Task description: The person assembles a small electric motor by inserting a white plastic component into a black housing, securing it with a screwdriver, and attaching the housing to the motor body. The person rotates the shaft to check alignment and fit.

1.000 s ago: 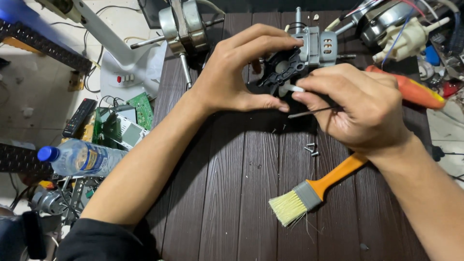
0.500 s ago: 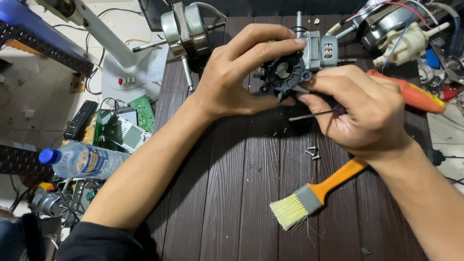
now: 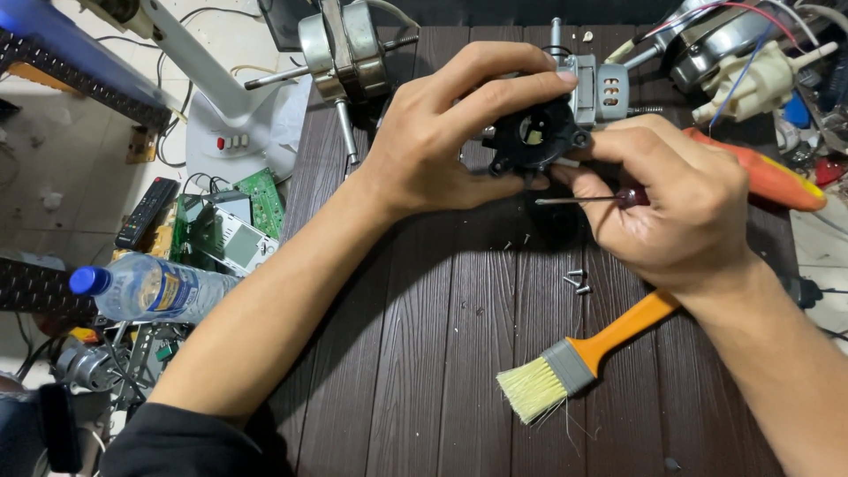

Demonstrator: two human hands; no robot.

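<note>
**Head view: small motor part in hand over the tabletop**

- Step in hand, as it appears: you are working the black motor cover point(image 3: 534, 137) at the end of the grey motor point(image 3: 594, 91), holding it while a tool stands ready.
- Left hand point(image 3: 446, 132): you are clamping its thumb and fingers around the black motor cover, just above the dark slatted tabletop point(image 3: 424, 353).
- Right hand point(image 3: 676, 208): you are closing it on a small screwdriver point(image 3: 587, 200), thin shaft pointing left under the cover, while its fingertips are touching the cover's right edge.
- Next move, as a judgement: it is calling for a steady left grip and the screwdriver tip lining up with a fixing point; I cannot tell which one.
- How the thing looks: the cover is round, black, with small lugs on its rim and a central opening showing a pale part inside.
- Lying nearby: loose screws point(image 3: 576, 280) just below your right hand; an orange-handled brush point(image 3: 587, 358) near your right wrist.
</note>
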